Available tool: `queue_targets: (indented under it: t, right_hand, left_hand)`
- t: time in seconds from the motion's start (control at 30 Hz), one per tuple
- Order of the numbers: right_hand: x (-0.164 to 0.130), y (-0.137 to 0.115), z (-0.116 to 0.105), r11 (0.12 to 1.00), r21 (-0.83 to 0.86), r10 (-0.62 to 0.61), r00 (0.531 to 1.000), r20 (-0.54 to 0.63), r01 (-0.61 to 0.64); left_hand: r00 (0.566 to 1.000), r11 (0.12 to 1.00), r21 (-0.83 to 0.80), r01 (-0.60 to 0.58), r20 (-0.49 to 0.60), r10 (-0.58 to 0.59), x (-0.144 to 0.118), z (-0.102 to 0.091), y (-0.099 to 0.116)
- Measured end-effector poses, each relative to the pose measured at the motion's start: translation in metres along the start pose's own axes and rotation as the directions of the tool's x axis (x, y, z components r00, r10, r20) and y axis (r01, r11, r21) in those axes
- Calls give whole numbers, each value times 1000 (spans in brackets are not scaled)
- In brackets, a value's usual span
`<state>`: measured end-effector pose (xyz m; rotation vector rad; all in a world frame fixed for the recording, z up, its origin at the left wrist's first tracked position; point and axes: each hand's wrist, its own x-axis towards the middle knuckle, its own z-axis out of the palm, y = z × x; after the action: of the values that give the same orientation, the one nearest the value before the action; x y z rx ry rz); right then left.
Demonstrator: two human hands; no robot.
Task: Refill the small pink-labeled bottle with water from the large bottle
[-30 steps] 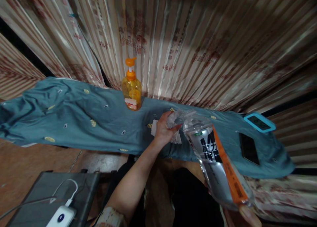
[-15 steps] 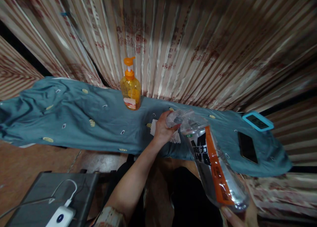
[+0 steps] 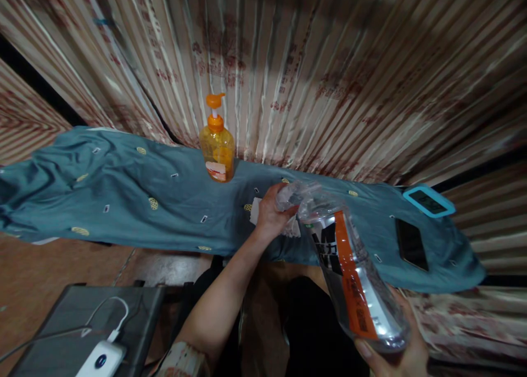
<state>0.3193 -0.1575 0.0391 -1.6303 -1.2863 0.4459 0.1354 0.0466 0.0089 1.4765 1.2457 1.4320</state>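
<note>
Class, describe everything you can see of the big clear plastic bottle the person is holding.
The large clear plastic bottle has a silver label with black lettering and an orange stripe. It is tilted, neck up and away from the camera. The right hand cups its base; the left hand grips its neck end. It hangs above the teal cloth.

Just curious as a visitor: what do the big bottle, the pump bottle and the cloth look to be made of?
Big bottle: seemingly thin clear plastic, glossy, with a printed wrap; you see through it.
Pump bottle: translucent amber plastic, opaque orange pump.
Cloth: soft matte woven fabric, probably cotton; it creases and drapes.
</note>
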Motion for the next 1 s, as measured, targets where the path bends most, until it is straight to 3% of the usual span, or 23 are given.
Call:
queue_targets:
  t: [0.13, 0.3, 0.6, 0.67, 0.73, 0.83, 1.0]
  right_hand:
    - [1, 9, -4, 998, -44, -36, 999, 27, 37]
    - [5, 28, -13, 961, -93, -248, 961, 126, 260]
    - [8, 28, -13, 934, -126, -316, 937, 145, 335]
    - [6, 22, -10, 954, -99, -268, 954, 135, 282]
    - [3, 12, -6, 996, -37, -84, 995, 60, 87]
    - [-1, -2, 0, 986, 123, 111, 993, 42, -115]
    - [-9, 6, 2, 939, 260, 212, 974, 80, -225]
  left_hand:
    - [1000, 1000, -3, -11, -5, 11, 1, 1, -2]
    - [1000, 1000, 2, -26, -12, 26, 0, 1, -4]
    - [1000, 1000, 24, -8, 3, 8, 0, 0, 0]
    - [1000, 1000, 22, -7, 5, 7, 0, 0, 0]
    - [1000, 1000, 16, 2, 7, -2, 0, 0, -1]
    - [1000, 1000, -1, 7, 0, -7, 0, 1, -2]
    - [1000, 1000, -6, -6, -1, 6, 0, 1, -3]
